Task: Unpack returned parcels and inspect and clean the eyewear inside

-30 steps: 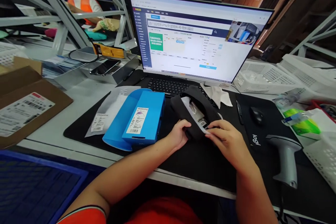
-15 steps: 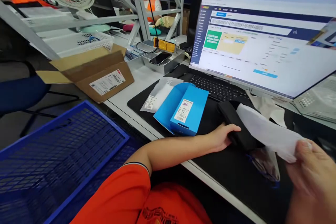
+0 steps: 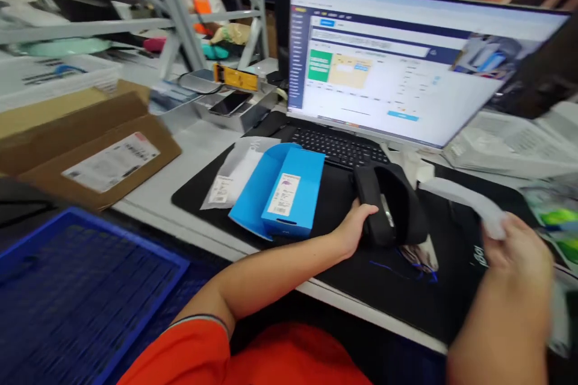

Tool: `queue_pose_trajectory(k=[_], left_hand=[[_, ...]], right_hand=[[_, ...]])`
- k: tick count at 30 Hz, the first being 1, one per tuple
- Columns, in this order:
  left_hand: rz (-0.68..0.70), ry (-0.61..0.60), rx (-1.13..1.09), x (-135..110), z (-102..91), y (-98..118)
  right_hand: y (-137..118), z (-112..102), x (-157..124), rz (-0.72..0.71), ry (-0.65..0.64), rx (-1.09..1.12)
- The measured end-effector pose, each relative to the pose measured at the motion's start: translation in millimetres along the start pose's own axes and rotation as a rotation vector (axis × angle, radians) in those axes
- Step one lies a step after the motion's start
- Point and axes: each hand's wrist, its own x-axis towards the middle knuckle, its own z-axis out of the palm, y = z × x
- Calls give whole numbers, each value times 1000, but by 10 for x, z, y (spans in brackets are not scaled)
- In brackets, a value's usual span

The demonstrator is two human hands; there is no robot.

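My left hand grips the near left side of a black glasses case, whose flap stands open to the right. Something shiny shows inside the case, too blurred to name. Between the fingers of my right hand is a strip of thin white wrapping sheet, held clear of the case. A small crumpled pouch lies just in front of the case on the black desk mat. To the left rest an opened blue box with a white label and a frosted plastic bag.
Behind the mat stand a keyboard and a monitor. An open cardboard box sits at the left, above a blue crate beside the desk. A phone lies on a stand. A person is in the background.
My right hand has pulled the white sheet away from the case, to the right. The case is now turned with its open inside showing. The view has swung right.
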Motion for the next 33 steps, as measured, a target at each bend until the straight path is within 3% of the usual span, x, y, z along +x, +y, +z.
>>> queue_pose_trajectory(k=[4, 9, 14, 19, 21, 23, 26, 30, 33], left_hand=[[70, -47, 55, -31, 3, 28], [130, -67, 176, -59, 14, 162], [47, 77, 156, -60, 54, 293], [10, 159, 183, 13, 52, 314], [43, 187, 214, 41, 20, 294], [87, 215, 256, 57, -17, 279], [143, 230, 321, 47, -41, 279], [193, 174, 377, 6, -18, 303], [213, 103, 423, -1, -34, 317]], right_hand=[[99, 58, -14, 149, -97, -204], [183, 88, 1, 154, -148, -469], [194, 82, -20, 50, -163, -817], [27, 90, -221, -116, -194, -1020], [-54, 148, -399, -217, -268, -1023], [-105, 249, -635, -294, -425, -1024], [-129, 432, -993, -409, -613, -1202], [-165, 526, -1137, -447, -549, -1374], [-202, 418, -961, -413, -513, -1235]])
